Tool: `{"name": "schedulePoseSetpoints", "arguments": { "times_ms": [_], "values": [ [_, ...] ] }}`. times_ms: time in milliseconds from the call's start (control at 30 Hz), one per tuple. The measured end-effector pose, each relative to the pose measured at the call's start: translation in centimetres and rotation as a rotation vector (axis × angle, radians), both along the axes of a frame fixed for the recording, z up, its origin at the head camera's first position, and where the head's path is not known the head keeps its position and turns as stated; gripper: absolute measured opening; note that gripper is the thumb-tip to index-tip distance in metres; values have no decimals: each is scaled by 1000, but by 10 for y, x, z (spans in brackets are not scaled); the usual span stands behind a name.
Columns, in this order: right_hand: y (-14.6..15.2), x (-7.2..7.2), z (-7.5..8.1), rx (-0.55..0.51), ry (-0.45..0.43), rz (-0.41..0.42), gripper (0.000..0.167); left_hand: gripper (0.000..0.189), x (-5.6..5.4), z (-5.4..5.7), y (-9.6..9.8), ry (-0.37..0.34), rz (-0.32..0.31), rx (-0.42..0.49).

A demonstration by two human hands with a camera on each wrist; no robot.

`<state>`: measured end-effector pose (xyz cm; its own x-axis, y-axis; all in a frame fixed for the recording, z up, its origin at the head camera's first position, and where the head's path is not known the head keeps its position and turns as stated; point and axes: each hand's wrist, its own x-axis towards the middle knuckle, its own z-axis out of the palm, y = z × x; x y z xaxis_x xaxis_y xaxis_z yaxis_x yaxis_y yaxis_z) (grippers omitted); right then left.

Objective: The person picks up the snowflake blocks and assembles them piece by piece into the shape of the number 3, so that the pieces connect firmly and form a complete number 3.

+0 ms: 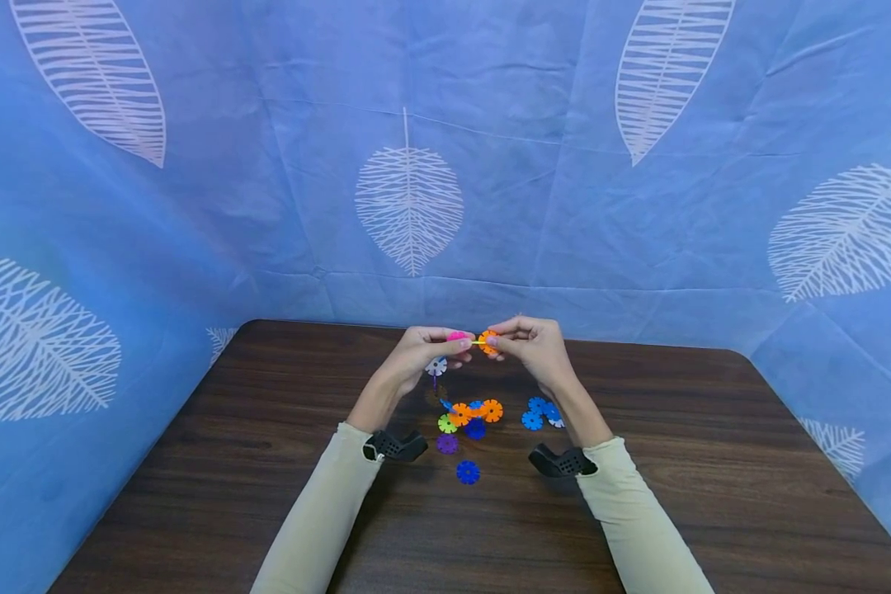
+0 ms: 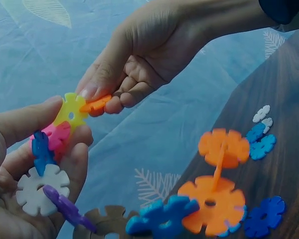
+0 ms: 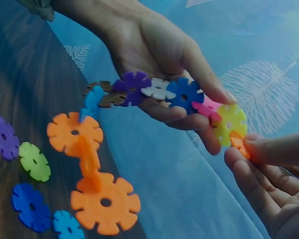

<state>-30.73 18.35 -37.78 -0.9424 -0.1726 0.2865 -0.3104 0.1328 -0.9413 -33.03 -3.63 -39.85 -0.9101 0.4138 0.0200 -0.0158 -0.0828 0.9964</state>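
Note:
My left hand [image 1: 416,356] pinches the end of a chain of slotted plastic flower discs between thumb and fingers, at a yellow disc [image 2: 74,103] and a pink disc [image 3: 209,113]. Between the right thumb and fingers, my right hand [image 1: 540,353] pinches an orange disc [image 2: 97,105], whose edge meets the yellow one at an angle; whether it sits fully in the slot I cannot tell. From the left hand the chain hangs down through a blue, a white [image 2: 30,196], a purple [image 3: 127,84] and a brown disc [image 2: 112,215] to larger-looking orange discs [image 3: 117,214] near the table.
Loose discs lie on the dark wooden table [image 1: 267,495]: purple [image 1: 447,444], green [image 3: 35,169] and dark blue [image 1: 469,472]. Beside the right forearm is a small group of blue discs [image 1: 532,421] with white ones. A blue leaf-print cloth [image 1: 490,206] hangs behind the table.

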Motion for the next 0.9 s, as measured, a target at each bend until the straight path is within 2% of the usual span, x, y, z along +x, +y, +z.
{"name": "schedulePoseSetpoints", "arguments": {
  "times_ms": [200,333,533,733,900],
  "values": [
    [-4,1,-1,-45,3,-10,25,30,2,5,-2,18,24,13],
    [-4,1,0,-58,-28,7,26,28,2,6,-3,25,1,20],
    [-3,0,-2,-25,-73,45,29,31,4,7,-1,52,-61,12],
    [-2,2,2,16,-93,77,30,32,2,6,0,22,-57,0],
    [2,1,6,58,-128,99,32,32,1,7,-4,25,-56,-7]
  ]
}}
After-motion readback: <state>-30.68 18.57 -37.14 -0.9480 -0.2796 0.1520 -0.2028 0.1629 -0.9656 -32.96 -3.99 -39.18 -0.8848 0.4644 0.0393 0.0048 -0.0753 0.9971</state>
